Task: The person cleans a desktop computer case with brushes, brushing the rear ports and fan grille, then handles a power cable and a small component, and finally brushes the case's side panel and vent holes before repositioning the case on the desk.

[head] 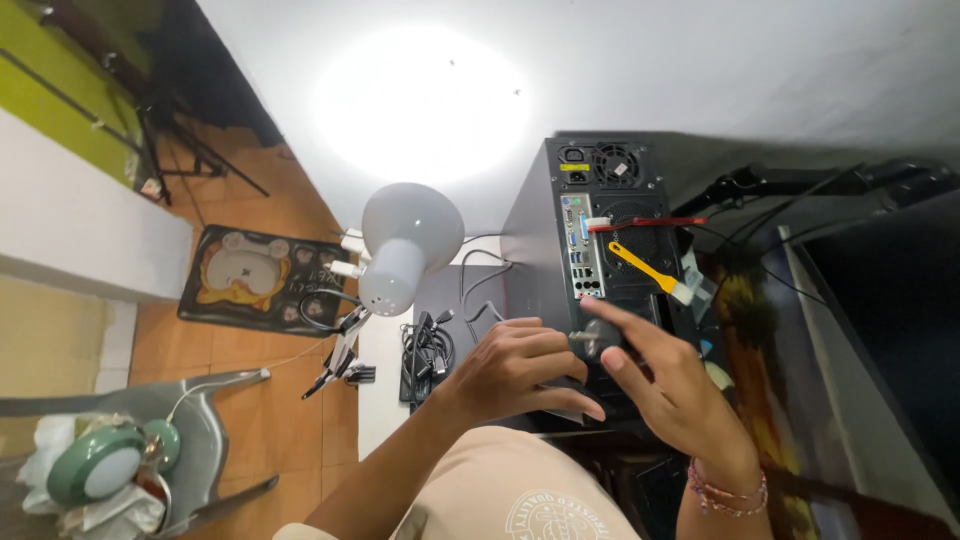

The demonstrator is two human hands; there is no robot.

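A black desktop computer case (545,225) lies on a table with its rear panel of ports and fan grilles facing up. My left hand (515,365) rests on the near end of the case, fingers curled over its edge. My right hand (665,385) is beside it with the index finger stretched toward the lower rear panel; a small metal part shows between the two hands. A yellow-handled brush (650,272) and a red-handled tool (650,222) lie across the fan grille.
A white desk lamp (405,245) stands left of the case, with a tangle of black cables (428,348) below it. A dark monitor (890,310) sits at the right. A grey chair (190,420) with a green fan and a patterned floor mat (255,280) are at the left.
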